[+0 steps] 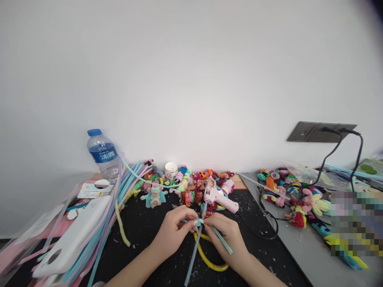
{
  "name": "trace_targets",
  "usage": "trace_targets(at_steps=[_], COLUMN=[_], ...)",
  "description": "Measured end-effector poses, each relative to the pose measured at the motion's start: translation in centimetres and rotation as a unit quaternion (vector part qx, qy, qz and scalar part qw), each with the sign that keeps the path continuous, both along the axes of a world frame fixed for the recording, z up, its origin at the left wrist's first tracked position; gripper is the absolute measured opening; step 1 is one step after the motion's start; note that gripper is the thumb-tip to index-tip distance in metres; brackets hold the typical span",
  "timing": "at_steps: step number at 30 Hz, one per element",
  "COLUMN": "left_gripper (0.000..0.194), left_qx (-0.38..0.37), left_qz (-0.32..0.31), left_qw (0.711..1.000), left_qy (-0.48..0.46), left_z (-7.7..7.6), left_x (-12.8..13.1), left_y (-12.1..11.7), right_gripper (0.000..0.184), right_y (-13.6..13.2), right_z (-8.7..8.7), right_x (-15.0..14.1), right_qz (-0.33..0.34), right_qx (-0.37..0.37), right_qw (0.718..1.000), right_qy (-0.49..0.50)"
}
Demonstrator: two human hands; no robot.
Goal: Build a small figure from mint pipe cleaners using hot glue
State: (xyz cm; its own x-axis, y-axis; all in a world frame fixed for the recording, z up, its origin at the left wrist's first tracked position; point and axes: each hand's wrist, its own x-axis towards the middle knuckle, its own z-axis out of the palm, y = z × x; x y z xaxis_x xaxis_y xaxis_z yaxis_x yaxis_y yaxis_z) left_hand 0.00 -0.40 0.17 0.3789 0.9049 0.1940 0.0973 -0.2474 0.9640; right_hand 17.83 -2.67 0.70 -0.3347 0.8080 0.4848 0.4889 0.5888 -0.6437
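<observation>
My left hand (175, 229) and my right hand (229, 235) meet over the black mat, fingertips closed in a pinch. Between them is a light teal pipe cleaner (222, 240), bent into a small bundle at the fingertips, its straight ends slanting out under my right hand. A pale pink glue gun (220, 198) lies just beyond my hands. Its long translucent glue stick (193, 257) runs toward me beneath the fingertips. A curved yellow tube-like piece (209, 263) lies under my hands, partly hidden by them.
Pipe cleaners (119, 207), a white plastic board (74, 235) and a water bottle (104, 155) stand left. Finished fuzzy figures (154, 196) and a paper cup (171, 170) line the back. More figures (314, 201) lie right, below a wall socket (311, 132) with black cords.
</observation>
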Motion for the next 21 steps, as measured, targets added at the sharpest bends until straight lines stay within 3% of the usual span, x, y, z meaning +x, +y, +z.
trace_targets(at_steps=[11,13,18,21], left_gripper=[0.015,0.013,0.007,0.009], left_qx=[0.106,0.075,-0.09,-0.131], left_qz=[0.005,0.016,0.002,-0.005], left_qw=[0.991,0.996,0.993,0.984], left_qy=[0.075,0.047,-0.079,-0.119], left_z=[0.6,0.4,-0.3,-0.3], left_x=[-0.3,-0.2,0.2,0.3], left_y=[-0.2,-0.1,0.1,0.0], right_gripper=[0.016,0.016,0.018,0.019], right_y=[0.2,0.2,0.1,0.1], right_z=[0.0,0.1,0.5,0.4], right_x=[0.1,0.2,0.3,0.3], right_qz=[0.002,0.001,-0.002,-0.012], right_qx=[-0.01,-0.017,-0.025,-0.023], right_qw=[1.0,1.0,1.0,1.0], right_qy=[0.009,0.014,0.01,0.01])
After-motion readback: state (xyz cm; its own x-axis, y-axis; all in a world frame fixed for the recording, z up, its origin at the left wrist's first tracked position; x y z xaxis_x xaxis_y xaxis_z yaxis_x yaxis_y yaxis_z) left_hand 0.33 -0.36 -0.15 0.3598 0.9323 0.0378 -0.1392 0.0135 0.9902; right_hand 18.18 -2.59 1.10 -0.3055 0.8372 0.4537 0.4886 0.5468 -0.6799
